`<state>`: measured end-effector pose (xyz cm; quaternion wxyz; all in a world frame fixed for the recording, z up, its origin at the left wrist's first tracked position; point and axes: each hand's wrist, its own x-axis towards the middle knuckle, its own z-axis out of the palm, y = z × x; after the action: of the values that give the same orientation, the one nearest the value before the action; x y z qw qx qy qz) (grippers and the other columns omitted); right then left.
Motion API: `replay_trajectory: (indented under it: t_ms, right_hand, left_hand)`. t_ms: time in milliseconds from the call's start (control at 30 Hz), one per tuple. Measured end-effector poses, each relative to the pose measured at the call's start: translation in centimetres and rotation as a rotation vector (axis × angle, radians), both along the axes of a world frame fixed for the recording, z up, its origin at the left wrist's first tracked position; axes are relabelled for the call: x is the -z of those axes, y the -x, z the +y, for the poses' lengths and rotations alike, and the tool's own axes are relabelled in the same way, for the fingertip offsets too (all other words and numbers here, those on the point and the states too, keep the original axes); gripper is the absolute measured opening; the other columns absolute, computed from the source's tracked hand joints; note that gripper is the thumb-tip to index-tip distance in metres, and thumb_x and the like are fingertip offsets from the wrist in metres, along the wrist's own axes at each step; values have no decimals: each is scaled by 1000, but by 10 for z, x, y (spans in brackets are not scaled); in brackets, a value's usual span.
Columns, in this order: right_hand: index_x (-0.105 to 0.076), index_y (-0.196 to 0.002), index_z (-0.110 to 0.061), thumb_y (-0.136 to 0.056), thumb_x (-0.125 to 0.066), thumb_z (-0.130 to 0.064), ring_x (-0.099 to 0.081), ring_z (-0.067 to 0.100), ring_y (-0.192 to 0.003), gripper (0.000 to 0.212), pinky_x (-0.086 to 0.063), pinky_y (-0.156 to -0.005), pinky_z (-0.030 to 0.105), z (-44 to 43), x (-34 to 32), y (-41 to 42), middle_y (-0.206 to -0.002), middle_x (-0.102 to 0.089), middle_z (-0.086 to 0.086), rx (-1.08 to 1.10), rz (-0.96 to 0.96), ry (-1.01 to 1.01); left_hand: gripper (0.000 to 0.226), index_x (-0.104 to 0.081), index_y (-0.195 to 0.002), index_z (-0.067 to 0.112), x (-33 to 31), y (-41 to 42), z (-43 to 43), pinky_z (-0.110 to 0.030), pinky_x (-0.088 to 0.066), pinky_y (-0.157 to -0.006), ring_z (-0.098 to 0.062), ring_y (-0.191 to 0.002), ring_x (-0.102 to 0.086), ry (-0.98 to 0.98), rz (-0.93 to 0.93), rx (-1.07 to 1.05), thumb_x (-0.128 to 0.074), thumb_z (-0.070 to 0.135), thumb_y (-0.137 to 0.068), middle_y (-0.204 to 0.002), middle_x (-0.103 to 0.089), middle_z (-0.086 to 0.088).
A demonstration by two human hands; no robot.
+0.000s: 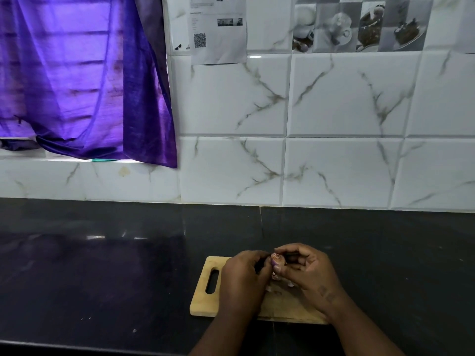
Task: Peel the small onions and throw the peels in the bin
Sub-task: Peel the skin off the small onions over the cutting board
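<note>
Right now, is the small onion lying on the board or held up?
Held up: both hands pinch the small onion above the cutting board.

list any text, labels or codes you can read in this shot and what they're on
No text can be read here.
Paper sheet taped to the tiled wall: printed lines and headings, too small and blurred to read.
Same sheet: a QR code, no words legible.
Cutting board: no marking visible.

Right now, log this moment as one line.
step: peeling | left hand: holds onion | right hand: pinches onion | over cutting board | peels on board | bin: unseen
</note>
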<state>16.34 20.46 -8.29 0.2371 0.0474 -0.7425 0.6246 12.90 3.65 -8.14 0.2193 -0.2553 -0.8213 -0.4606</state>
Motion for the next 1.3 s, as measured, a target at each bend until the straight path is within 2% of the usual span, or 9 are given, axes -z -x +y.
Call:
replay_trajectory:
  t_ms: [233,433,633,800,967,1033,1100,1167,1300]
  right_hand:
    - [-78,-101,-11,-75,-86,6,-78,24,-100,32,-64,-87,41,-1,-2,-2,-103,-82,9,-40,18,45]
    - [-75,-105,-4,-74,-82,14,-78,25,-104,37,-65,-81,31,1,-2,-2,-107,-81,9,-76,51,80]
    - [-74,-106,-3,-70,-86,-1,-77,32,-105,39,-63,-89,43,-2,-4,-4,-109,-80,16,-119,78,170]
    - [-74,-111,-5,-79,-82,-1,-74,34,-114,34,-55,-101,50,-1,-5,-4,-116,-78,17,-138,68,260]
    - [-70,-120,-3,-85,-74,-5,-74,35,-114,35,-64,-89,40,-1,-2,-1,-122,-77,16,-156,37,325]
    - [-70,-118,-2,-85,-71,-4,-75,32,-111,33,-65,-87,37,-2,-3,-1,-120,-77,16,-170,11,318]
    - [-72,-115,-3,-88,-71,-1,-76,32,-108,27,-63,-90,39,-4,-4,-2,-116,-78,16,-171,-21,286]
    - [-72,-114,-3,-88,-72,0,-75,34,-105,26,-61,-92,45,-5,-3,-2,-115,-77,19,-164,-24,266]
    - [-69,-109,-3,-82,-78,-2,-75,31,-100,29,-60,-90,47,-5,-3,-2,-110,-76,17,-148,-14,264]
  left_hand:
    - [10,-78,-102,31,0,1,0,-21,-60,-76,0,-82,-68,-38,-25,-42,-73,29,-94,-90,-74,16]
    - [10,-70,-94,34,0,2,1,-22,-57,-72,-2,-81,-65,-54,-63,-59,-72,24,-93,-85,-67,17]
    - [10,-68,-87,30,6,13,0,-24,-55,-65,-4,-77,-64,-85,-136,-120,-70,23,-93,-82,-68,11]
    - [11,-68,-84,29,9,16,2,-27,-57,-68,-4,-76,-64,-14,-157,-153,-68,25,-94,-81,-67,11]
    - [22,-77,-102,34,8,14,1,-21,-57,-78,0,-89,-65,-44,-117,-82,-72,18,-87,-95,-71,19]
    - [19,-77,-102,35,5,10,0,-22,-58,-79,2,-91,-66,-113,-109,-43,-68,24,-91,-95,-72,21]
    - [14,-74,-98,42,1,6,-1,-23,-58,-77,2,-92,-68,-194,-113,37,-61,43,-93,-92,-74,21]
    - [26,-74,-96,44,-1,3,-2,-23,-59,-76,2,-91,-70,-200,-104,99,-55,60,-90,-90,-75,21]
    - [31,-76,-108,34,1,5,-2,-31,-63,-77,-1,-89,-72,-186,-89,161,-61,55,-92,-95,-77,19]
